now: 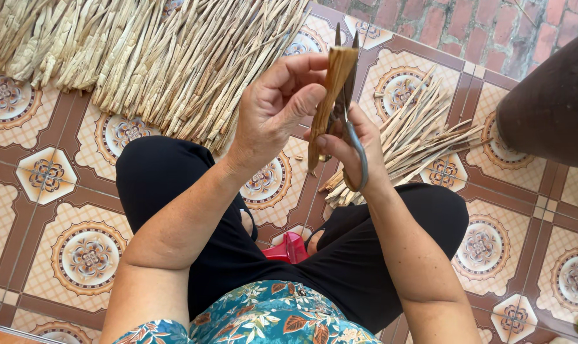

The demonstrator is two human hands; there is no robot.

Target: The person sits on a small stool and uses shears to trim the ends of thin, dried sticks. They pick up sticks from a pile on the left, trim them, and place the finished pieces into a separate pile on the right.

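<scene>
pinching brown strip (327, 95) w/ left hand (277, 105); right hand (349, 146) clenched on scissors (351, 121), blades at strip edge.

The floor (66, 210) is tiled in cream and pale orange, each tile carrying a round medallion of brown, white and grey-blue, framed by dark reddish-brown bands. Beyond it runs a strip of red brick paving (493, 25). The big pile of dried strips (149, 57) is pale straw-yellow to beige, and the smaller heap (416, 137) matches it. The folded strip (330, 95) held up is a warmer golden tan (darker than the piles). The scissors (356, 137) have dull grey metal blades and handles. The trousers (168, 172) are plain black; the blouse (270, 318) is teal with orange, white and brown leaves. A red stool (289, 250) shows between the knees, and a dark brown pot (550, 102) stands at the right.
</scene>
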